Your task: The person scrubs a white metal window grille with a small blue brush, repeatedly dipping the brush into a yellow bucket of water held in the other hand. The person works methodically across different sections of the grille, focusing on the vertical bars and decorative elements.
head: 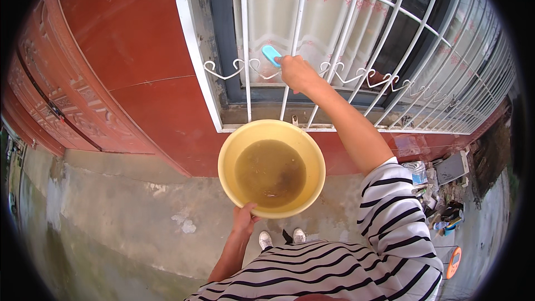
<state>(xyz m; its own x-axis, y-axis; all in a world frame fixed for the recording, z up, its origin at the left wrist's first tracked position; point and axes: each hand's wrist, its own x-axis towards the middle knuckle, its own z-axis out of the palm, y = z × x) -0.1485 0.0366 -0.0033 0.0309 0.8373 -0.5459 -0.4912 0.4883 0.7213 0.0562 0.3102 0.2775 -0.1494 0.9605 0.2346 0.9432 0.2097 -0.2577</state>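
With its thumb over the rim, my left hand (244, 218) grips the near edge of a yellow plastic basin (228, 169). Murky brown water (269, 171) fills the basin's lower part. My right hand (299, 73) reaches up to the white window bars (297, 16) and holds a light-blue oblong tool (271, 55), perhaps a brush; its underside is hidden. That tool lies between two upright bars, near the row of curled metal scrolls (359, 76). Behind the bars hangs a white curtain (276, 12) with a red pattern.
The window's lower sill (234, 128) runs just past the basin. A red wall (146, 71) and a carved red door (79, 96) are on the left. Concrete ground (138, 213) lies below. Mixed clutter (434, 184) sits along the wall at right.
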